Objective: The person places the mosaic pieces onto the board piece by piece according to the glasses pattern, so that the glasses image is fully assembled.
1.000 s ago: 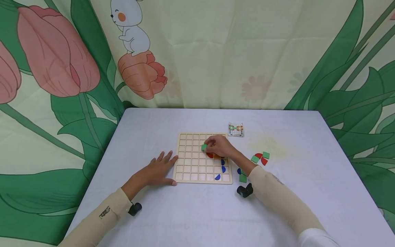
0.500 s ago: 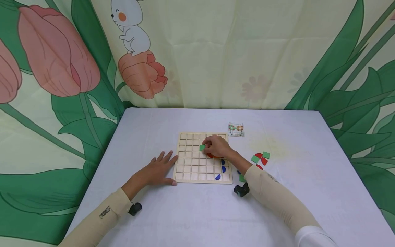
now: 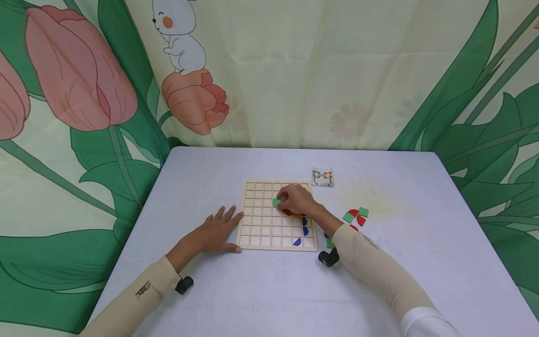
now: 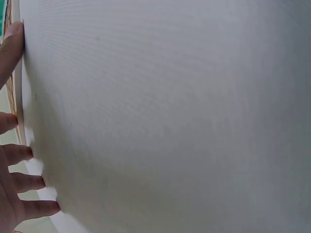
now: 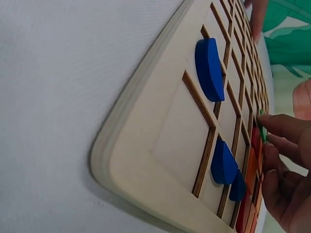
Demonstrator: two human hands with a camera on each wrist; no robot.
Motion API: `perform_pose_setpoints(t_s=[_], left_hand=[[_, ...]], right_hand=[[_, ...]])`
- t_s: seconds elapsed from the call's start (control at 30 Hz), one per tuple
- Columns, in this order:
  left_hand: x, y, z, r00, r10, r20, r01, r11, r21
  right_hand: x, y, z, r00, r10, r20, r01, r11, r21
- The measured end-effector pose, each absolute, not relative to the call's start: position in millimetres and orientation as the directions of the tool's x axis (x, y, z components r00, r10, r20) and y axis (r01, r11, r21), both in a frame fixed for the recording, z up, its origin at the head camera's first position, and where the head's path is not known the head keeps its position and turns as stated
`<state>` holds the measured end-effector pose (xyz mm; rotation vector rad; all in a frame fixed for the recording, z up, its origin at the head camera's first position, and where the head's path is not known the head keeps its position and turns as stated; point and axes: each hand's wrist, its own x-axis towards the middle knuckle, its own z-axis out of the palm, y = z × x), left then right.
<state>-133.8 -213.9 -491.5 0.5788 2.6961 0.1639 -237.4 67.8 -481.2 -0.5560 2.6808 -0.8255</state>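
Observation:
A wooden grid board (image 3: 255,229) lies on the table. At its left edge my left hand (image 3: 216,232) rests with fingers spread, a fingertip and the thumb touching the frame. Over the upper middle of the grid my right hand (image 3: 296,199) pinches a green square tile (image 3: 275,202), low at the cells. Partly hidden under that hand are red (image 3: 287,212) and orange pieces. Down the board's right side sit blue half-round pieces (image 3: 297,242); the right wrist view shows one blue piece (image 5: 210,70) lying across a grid line.
A small pattern card (image 3: 322,177) lies beyond the board's upper right corner. Loose green tiles (image 3: 348,217) and red pieces (image 3: 361,220) lie to the right of the board. Another green tile (image 3: 330,243) shows near the right forearm, which hides part of that group.
My right hand has moved slightly left with the green tile, then lowered it a little onto the grid. The left hand has stayed in place.

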Motion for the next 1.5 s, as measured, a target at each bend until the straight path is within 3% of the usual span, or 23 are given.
perform_pose_setpoints(t_s=[0.3,0.57,0.87,1.23,1.5], left_hand=[[-133.3,-213.8,-489.1,-0.844,0.423,-0.33,0.381,0.906,0.184],[-131.4,-212.6,-485.3,-0.846,0.416,-0.334,0.369,0.908,0.196],[-131.1,-212.8,-485.5,-0.846,0.415,-0.335,0.372,0.909,0.186],[-131.4,-213.7,-487.9,-0.847,0.417,-0.329,0.374,0.908,0.188],[-131.3,-214.4,-487.6,-0.846,0.422,-0.327,0.376,0.906,0.195]], right_hand=[[-237.9,71.0,-483.6,-0.877,-0.461,-0.135,-0.289,0.731,-0.618],[-240.6,91.1,-485.2,-0.83,-0.552,-0.079,-0.34,0.613,-0.713],[-240.0,140.8,-477.8,-0.868,-0.476,-0.139,-0.171,0.551,-0.817],[-233.6,231.0,-476.6,-0.887,-0.411,-0.213,-0.095,0.611,-0.786],[-219.9,280.8,-480.1,-0.901,-0.399,-0.172,-0.158,0.669,-0.727]])
